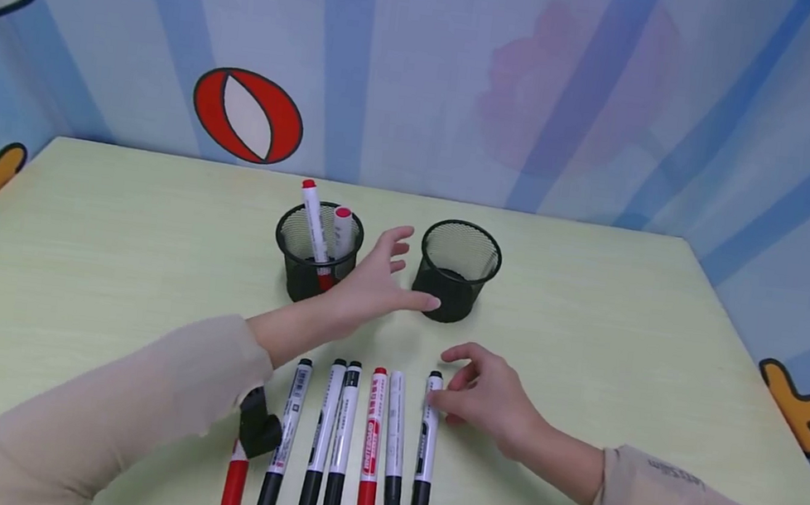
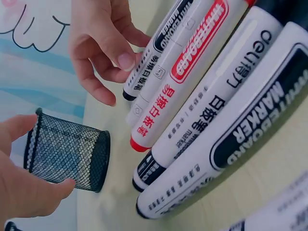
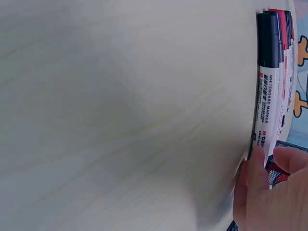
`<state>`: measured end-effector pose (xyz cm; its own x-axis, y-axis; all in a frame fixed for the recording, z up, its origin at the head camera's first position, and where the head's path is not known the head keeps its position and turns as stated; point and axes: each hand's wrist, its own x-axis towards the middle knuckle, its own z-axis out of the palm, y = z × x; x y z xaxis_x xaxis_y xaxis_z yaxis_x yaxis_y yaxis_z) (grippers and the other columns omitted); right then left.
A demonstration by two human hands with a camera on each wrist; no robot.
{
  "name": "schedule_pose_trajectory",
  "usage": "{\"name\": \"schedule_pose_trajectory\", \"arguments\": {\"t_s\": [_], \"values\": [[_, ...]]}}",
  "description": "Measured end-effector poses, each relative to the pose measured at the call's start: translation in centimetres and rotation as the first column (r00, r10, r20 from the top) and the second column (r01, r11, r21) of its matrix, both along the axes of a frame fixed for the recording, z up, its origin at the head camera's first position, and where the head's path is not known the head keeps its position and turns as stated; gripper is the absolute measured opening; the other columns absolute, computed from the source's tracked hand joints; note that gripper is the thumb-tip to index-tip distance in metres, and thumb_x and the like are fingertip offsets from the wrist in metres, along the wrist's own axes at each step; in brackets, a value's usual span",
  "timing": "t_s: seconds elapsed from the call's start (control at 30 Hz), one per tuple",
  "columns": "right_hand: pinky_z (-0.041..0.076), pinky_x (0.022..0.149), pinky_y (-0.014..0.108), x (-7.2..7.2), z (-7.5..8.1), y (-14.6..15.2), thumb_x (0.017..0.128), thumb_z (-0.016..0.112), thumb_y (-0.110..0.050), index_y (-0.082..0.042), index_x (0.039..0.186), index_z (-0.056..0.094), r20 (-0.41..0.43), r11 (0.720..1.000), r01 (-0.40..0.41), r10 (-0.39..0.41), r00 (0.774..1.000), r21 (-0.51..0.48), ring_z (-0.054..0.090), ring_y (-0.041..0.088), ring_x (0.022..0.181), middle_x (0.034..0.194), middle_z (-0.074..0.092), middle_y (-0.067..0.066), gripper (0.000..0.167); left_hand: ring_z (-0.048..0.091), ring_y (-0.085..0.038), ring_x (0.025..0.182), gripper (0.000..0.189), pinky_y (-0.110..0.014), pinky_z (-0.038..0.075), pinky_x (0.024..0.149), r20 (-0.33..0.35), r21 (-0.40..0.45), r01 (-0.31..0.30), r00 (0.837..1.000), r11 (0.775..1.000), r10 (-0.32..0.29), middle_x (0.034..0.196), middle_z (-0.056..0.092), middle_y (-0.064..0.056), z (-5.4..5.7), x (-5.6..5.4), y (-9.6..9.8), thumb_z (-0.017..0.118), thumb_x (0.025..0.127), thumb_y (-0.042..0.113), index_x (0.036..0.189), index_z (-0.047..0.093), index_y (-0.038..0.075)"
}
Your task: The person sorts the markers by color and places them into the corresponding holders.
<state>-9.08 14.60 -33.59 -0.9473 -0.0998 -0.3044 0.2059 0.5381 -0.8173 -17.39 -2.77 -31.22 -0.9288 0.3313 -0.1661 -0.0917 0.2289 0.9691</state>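
Note:
My left hand [image 1: 371,282] is held over the table with fingers spread, its thumb in front of the right black mesh pen cup [image 1: 451,295]; it grips nothing. That cup stands upright and holds no pens. My right hand [image 1: 494,396] is at the upper end of the rightmost black-capped whiteboard marker [image 1: 426,447], thumb against or just over it, fingers loosely bent. That marker lies flat on the table. Left of it lie several more whiteboard markers, among them a red one [image 1: 373,440] and a black-capped one [image 1: 288,422].
The left mesh pen cup [image 1: 300,278] holds two red-and-white markers, partly behind my left hand. A red-capped marker [image 1: 234,483] at the row's left end is partly covered by a black wrist device [image 1: 257,427]. A printed curtain [image 1: 426,63] hangs behind the table [image 1: 594,307].

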Motion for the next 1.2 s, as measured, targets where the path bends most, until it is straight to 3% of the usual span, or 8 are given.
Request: {"name": "schedule_pose_trajectory", "arguments": {"t_s": [0.3, 0.67, 0.93, 1.2], "values": [[0.048, 0.056, 0.027, 0.3, -0.2, -0.4, 0.072, 0.078, -0.007, -0.003, 0.120, 0.052, 0.006, 0.999, 0.041, -0.041, 0.999, 0.020, 0.056, 0.018, 0.056, 0.077, 0.054, 0.009, 0.055, 0.025, -0.027, 0.136, 0.097, -0.043, 0.034, 0.104, -0.033, -0.041, -0.029, 0.999, 0.999, 0.028, 0.151, 0.017, -0.010, -1.5, -1.8, 2.0, 0.080, 0.071, 0.006, 0.146, 0.020, 0.020], [0.043, 0.051, 0.024, 0.2, -0.6, -1.0, 0.071, 0.080, -0.006, -0.004, 0.113, 0.056, -0.054, 0.993, 0.007, -0.001, 0.999, 0.115, 0.053, 0.015, 0.053, 0.069, 0.052, 0.006, 0.048, 0.034, -0.025, 0.128, 0.098, -0.042, 0.030, 0.106, -0.021, 0.039, 0.001, 1.000, 0.999, -0.001, 0.144, 0.032, -0.011, -2.1, -2.8, 3.2, 0.080, 0.069, 0.002, 0.145, 0.019, 0.011], [0.044, 0.051, 0.025, 0.3, -0.6, -0.9, 0.071, 0.079, -0.004, -0.002, 0.101, 0.059, -0.035, 0.996, 0.015, -0.012, 0.999, 0.086, 0.052, 0.015, 0.052, 0.069, 0.051, 0.007, 0.037, 0.035, -0.026, 0.129, 0.097, -0.041, 0.032, 0.105, -0.060, 0.081, 0.000, 0.998, 0.997, 0.004, 0.142, 0.036, -0.011, -2.6, -3.0, 3.3, 0.080, 0.067, -0.002, 0.144, 0.022, 0.012], [0.050, 0.054, 0.026, -0.3, -0.3, -0.7, 0.072, 0.077, 0.000, -0.002, 0.104, 0.058, 0.053, 0.998, 0.058, -0.059, 0.997, 0.011, 0.055, 0.017, 0.055, 0.073, 0.054, 0.009, 0.036, 0.035, -0.026, 0.129, 0.100, -0.041, 0.031, 0.105, -0.117, 0.053, 0.012, 0.993, 0.998, -0.006, 0.142, 0.036, -0.011, -2.5, -3.4, 3.4, 0.082, 0.066, 0.002, 0.144, 0.021, 0.012]]}}
